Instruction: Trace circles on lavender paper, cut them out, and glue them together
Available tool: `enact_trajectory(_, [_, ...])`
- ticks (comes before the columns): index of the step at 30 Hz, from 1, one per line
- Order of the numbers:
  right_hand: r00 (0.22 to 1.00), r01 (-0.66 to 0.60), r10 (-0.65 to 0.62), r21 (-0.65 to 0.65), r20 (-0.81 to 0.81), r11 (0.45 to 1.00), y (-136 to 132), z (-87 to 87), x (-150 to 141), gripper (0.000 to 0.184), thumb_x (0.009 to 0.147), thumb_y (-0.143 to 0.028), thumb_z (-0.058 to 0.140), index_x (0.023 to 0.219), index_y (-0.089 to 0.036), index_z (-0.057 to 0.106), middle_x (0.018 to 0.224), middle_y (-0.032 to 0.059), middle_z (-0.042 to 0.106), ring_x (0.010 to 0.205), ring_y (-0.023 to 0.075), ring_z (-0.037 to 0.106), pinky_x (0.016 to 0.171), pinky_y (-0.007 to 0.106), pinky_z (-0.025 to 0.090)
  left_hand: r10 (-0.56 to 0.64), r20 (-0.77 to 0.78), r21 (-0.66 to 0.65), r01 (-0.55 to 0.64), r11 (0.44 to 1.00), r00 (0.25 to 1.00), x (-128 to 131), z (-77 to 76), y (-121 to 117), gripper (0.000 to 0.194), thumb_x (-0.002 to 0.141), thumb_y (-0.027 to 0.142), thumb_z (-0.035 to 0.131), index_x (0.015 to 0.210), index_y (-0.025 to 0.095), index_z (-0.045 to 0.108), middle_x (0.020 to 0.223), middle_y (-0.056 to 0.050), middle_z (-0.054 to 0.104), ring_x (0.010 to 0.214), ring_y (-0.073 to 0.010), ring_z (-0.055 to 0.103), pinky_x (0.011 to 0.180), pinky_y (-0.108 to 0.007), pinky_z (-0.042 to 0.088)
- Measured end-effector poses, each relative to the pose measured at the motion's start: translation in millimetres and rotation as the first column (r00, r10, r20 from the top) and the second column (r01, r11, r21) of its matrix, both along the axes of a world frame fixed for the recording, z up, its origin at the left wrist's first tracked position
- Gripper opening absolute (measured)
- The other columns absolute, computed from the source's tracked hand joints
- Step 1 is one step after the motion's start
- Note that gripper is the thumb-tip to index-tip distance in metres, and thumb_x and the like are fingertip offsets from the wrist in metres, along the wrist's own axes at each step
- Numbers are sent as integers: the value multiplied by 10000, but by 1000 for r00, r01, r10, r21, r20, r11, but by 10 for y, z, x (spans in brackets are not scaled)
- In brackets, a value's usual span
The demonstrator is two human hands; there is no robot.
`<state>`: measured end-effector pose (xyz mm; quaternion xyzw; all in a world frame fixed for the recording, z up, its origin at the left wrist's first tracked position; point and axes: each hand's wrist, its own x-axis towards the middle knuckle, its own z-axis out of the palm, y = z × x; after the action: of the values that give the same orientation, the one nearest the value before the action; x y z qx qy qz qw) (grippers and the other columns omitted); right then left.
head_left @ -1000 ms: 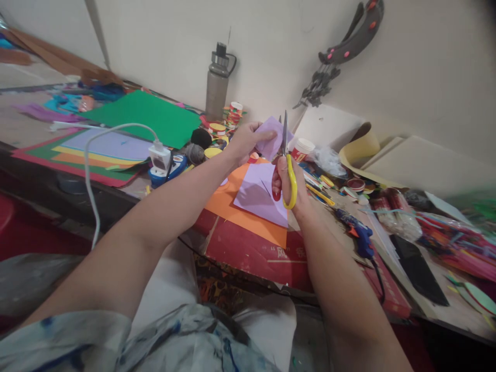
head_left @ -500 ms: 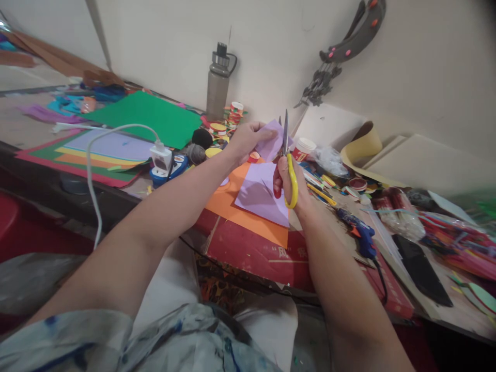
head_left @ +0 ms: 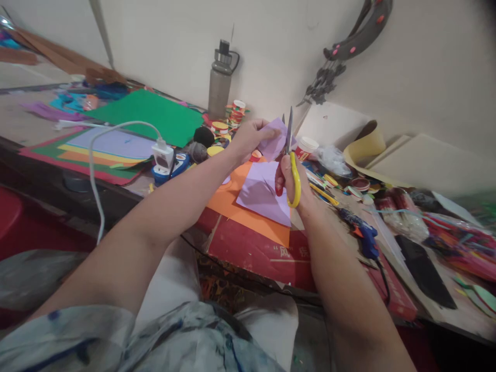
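The small light-purple paper piece point(head_left: 271, 146) matched the four-sided light-purple paper sheet point(head_left: 259, 198); the larger flat paper sheet point(head_left: 228, 201) was orange. Silver-bladed metal scissors point(head_left: 295, 168) had yellow and red plastic handles point(head_left: 297, 186). Dark-blue blotches patterned the pale cloth shirt point(head_left: 182, 341).

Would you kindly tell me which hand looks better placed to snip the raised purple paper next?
Probably the right hand: it holds the yellow-handled scissors, which stand open at the raised purple paper, while the left hand is occupied pinching that paper.
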<state>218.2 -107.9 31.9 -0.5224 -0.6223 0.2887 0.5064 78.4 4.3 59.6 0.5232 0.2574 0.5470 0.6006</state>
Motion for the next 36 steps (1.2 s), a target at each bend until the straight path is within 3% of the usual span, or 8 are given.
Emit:
enact_trajectory(13, [997, -15, 16, 4, -76, 1000, 7, -59, -4, 784, 808, -1031, 628, 964, -279, 474, 636, -95, 443, 427, 88, 436, 370, 239, 369, -22, -8, -8, 22, 1000, 1000, -33, 31, -12, 343, 850, 112, 896, 730, 177, 581, 669, 66, 628, 595, -52, 570, 667, -198, 461])
enact_trajectory(28, [995, 25, -30, -57, -92, 998, 32, -94, 26, 659, 878, -888, 717, 1008, -256, 585, 647, -68, 487, 455, 86, 421, 376, 222, 336, -78, -37, -41, 76, 996, 996, -148, 2, 125, 213, 858, 107, 875, 793, 163, 680, 710, 23, 695, 737, -131, 727, 812, -269, 589])
enact_trajectory(31, [994, 33, -36, -28, -101, 999, 31, -105, 8, 657, 890, -896, 696, 978, -258, 571, 642, -64, 495, 452, 87, 426, 382, 224, 332, -79, 46, -72, 83, 994, 996, -126, 3, 113, 169, 900, 146, 852, 825, 162, 701, 772, 6, 747, 822, -151, 776, 892, -297, 629])
enact_trajectory(36, [982, 97, -97, -7, -159, 995, 57, -110, 1, 692, 876, -943, 650, 986, -273, 519, 610, -94, 462, 431, 93, 434, 384, 230, 349, -86, 341, -149, 144, 978, 936, 56, -32, -72, 183, 946, 294, 871, 935, 162, 744, 1005, -62, 836, 1202, -250, 806, 1121, -381, 618])
